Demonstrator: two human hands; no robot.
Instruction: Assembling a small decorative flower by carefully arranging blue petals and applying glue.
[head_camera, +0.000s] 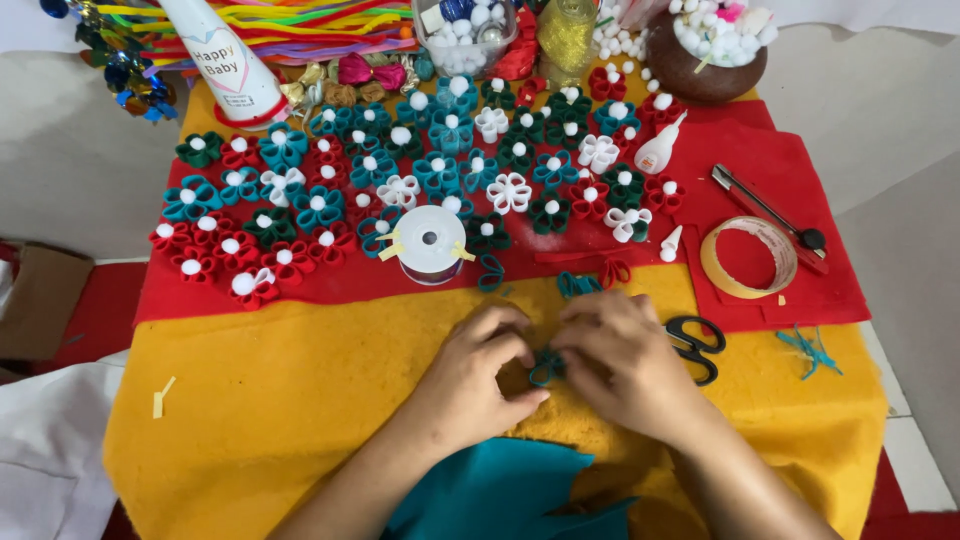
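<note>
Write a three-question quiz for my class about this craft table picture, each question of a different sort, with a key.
1. True or false: both hands pinch the small teal felt loop flower on the yellow felt cloth.
2. Multiple choice: What lies just beside the right hand? A) black-handled scissors B) a hammer C) a paintbrush
3. Fill in: The white ribbon spool stands on the ____ felt sheet.

Key
1. True: left hand and right hand fingers meet on it.
2. A
3. red
</note>
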